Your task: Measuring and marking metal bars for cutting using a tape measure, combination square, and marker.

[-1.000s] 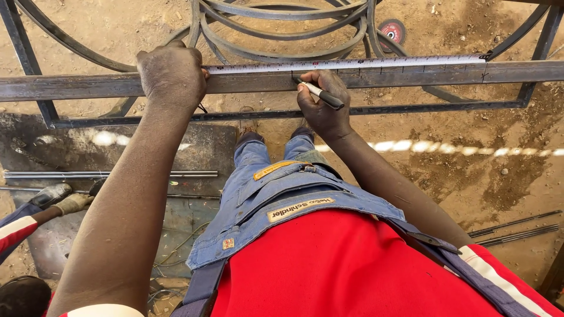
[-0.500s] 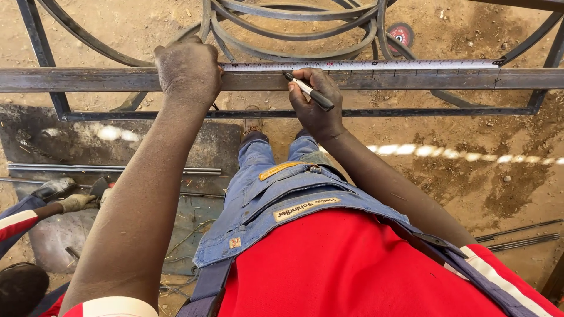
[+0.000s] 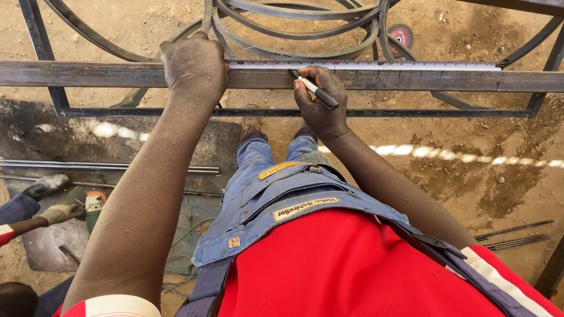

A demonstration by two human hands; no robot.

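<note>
Sandy ground lies under the steel bar (image 3: 88, 75). Your left hand (image 3: 194, 67) presses the tape measure (image 3: 376, 66) onto it. Your right hand (image 3: 320, 100) pinches a marker (image 3: 314, 90) at the tape's edge.

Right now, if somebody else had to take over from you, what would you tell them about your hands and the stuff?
Left hand: clamped over the steel bar, pinning the tape measure at its near end.
Right hand: holding the black marker, tip at the tape's lower edge on the bar.
Tape lies flat along the bar's top, hooked at the right.
Done: tape laid out and held. I cannot tell whether a mark is on the bar yet.
Left: make the mark if it is missing, then take the tape off.
A co-worker's gloved hand holds a grinder at lower left.
</note>
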